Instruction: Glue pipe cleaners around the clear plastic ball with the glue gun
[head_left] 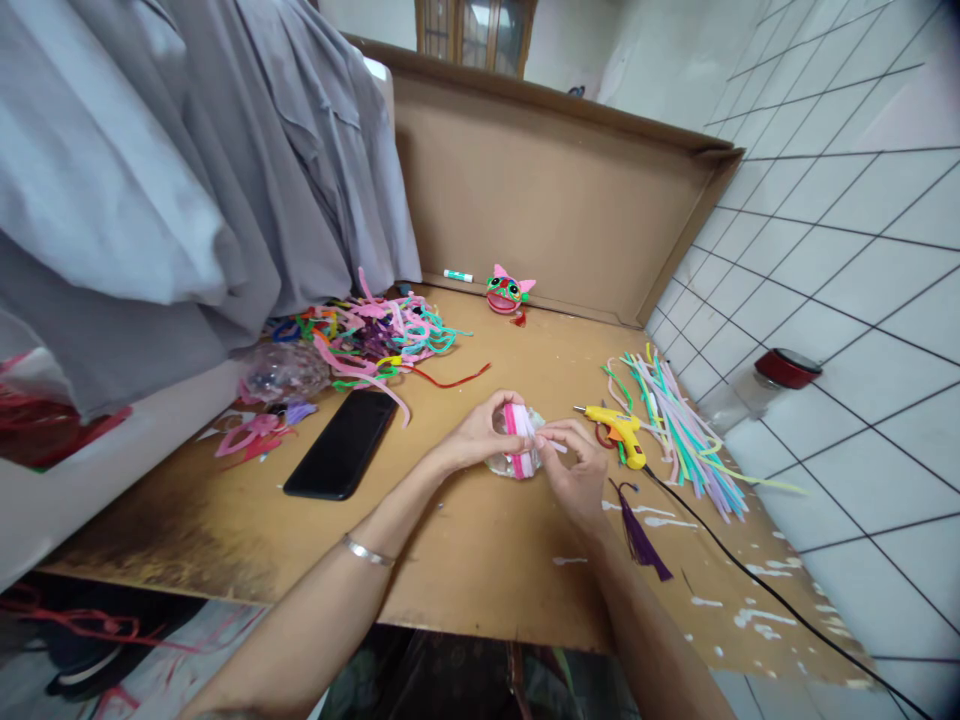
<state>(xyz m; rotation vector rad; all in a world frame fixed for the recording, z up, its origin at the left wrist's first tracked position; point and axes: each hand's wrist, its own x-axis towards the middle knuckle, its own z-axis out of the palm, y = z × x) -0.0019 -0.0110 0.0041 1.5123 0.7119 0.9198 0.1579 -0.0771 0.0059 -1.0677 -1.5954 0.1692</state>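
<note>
– Forearms (pixel 319 605) fill the nearest space. Why do both hands meet at one spot?
– They share a round, pink-and-white striped craft piece (pixel 524 420), near the middle of the desk (pixel 465 550). The left hand (pixel 478 434) has its fingers clamped on it, thumb against the near face, probably to steady it.
– And the right hand (pixel 579 470)?
– Its thumb and index fingers come together at the piece's right edge. Whether they pinch a strand, I cannot tell.
– Why does the yellow glue gun (pixel 622 422) lie there?
– Just beyond the right hand, it seems placed for easy reach; its black cord (pixel 739 570) trails away to the right of the forearm.
– What about the fuzzy stems?
– Straight stems (pixel 686 425) lie loosely lined up near the tiled wall (pixel 847 340), perhaps for picking singly. A tangled heap (pixel 382 335) sits behind the phone (pixel 341 445), likely out of the way.
– And the lion-head figure (pixel 504 293)?
– By the cardboard panel (pixel 525 180), maybe for keeping in sight.
</note>
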